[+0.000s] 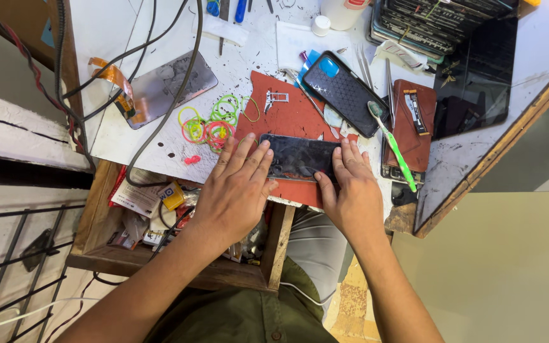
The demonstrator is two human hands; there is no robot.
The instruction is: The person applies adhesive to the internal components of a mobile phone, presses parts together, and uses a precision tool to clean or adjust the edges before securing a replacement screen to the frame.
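- Left hand (pixel 236 187): laid flat, fingers spread slightly apart, pressing on the left end of the dark phone (pixel 300 157); nothing is gripped.
- Right hand (pixel 351 190): laid flat, fingers close together, resting on the right end of the same phone, thumb at its near edge.
- Dark phone: lies face up and lengthwise on a red mat (pixel 287 111), close to the near edge of the worktable (pixel 160 149), between the two hands.
- Open wooden drawer (pixel 96 248): below the table edge, under the left forearm. It holds small packets, papers and loose parts packed together; single items cannot be told apart.
- White bottle (pixel 341 9): at the far edge, with a white cap (pixel 320 25) beside it. Contents not visible.
- Surface: white, stained tabletop. Coloured rubber bands (pixel 214 124) lie just left of the mat. A metal back plate (pixel 166 86) with an orange flex cable (pixel 115 79) lies further left, crossed by black cables (pixel 160 38).
- Right of the mat: a black phone case (pixel 344 92), tweezers (pixel 365 67), a green toothbrush (pixel 392 146) and a brown wallet (pixel 414 124). A stack of phones (pixel 440 25) sits at the far right corner.
- Edges: the table's wooden rim (pixel 497 149) runs diagonally at the right; bare floor (pixel 509 267) lies beyond it. A metal grille (pixel 7 267) stands at the left.
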